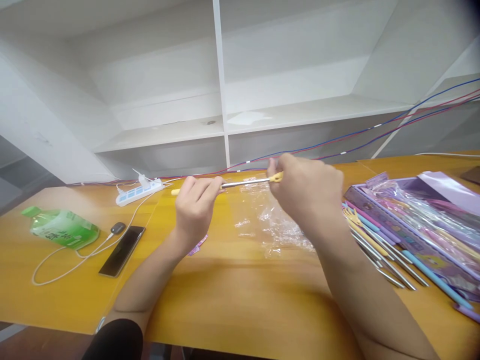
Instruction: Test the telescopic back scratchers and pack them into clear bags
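A yellow back scratcher [245, 183] with a thin metal shaft is held level across both hands above the table. My left hand [196, 207] is closed around its yellow handle, whose end sticks out on the left. At the other end, my right hand [307, 189] grips the yellow head, mostly hidden by the fingers. Bare metal shaft shows between the two hands. Beneath my right hand lies crumpled clear plastic wrapping [277, 225]. To the right of it is a pile of similar back scratchers [378, 245] with metal shafts and coloured handles.
A purple box [416, 235] holding plastic-wrapped sticks stands at the right. On the left lie a green bottle [63, 227], a phone [122, 251], a white cable and a power strip [138, 192]. White shelving [221, 75] and blue and red wires run behind the table.
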Tool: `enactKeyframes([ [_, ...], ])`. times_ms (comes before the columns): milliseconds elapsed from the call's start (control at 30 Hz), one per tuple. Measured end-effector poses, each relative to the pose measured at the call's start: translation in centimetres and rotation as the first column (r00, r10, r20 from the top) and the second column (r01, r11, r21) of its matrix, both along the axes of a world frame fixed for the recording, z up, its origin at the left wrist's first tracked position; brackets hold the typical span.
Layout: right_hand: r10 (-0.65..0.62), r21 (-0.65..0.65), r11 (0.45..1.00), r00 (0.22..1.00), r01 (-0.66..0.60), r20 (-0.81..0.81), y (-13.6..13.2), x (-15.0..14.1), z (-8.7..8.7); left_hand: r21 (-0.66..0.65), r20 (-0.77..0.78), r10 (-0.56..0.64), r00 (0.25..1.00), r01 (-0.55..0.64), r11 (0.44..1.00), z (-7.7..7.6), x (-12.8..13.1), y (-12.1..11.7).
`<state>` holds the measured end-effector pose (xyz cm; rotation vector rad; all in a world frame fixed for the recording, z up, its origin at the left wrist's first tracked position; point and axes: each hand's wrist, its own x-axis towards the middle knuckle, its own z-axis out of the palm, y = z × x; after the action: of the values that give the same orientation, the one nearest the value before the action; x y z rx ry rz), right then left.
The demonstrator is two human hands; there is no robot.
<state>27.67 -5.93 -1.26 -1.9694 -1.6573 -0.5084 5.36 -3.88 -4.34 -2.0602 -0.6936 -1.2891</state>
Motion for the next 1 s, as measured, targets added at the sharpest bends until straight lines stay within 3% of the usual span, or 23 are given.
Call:
enactKeyframes([
  [200, 0.153, -0.136, 0.98, 0.988, -0.148, 0.027, 0.2, -3.0, -1.6, 0.011, -0.049, 0.034, 0.998, -0.033, 0.999, -0.8, 0.7, -0.6],
  [700, 0.184, -0.28, 0.947, 0.981, -0.159, 0.065, -1.0, -2.3, -0.2, -0.06, -0.054, -0.018, 0.998, 0.014, 0.998, -0.6, 0.3, 0.0],
  [1000, 0.278, -0.326, 0.911, 0.96, -0.253, 0.031, -1.0, -1.8, -0.1, -0.183, -0.138, 0.104, 0.985, -0.128, 0.975, 0.0, -0.9, 1.1],
])
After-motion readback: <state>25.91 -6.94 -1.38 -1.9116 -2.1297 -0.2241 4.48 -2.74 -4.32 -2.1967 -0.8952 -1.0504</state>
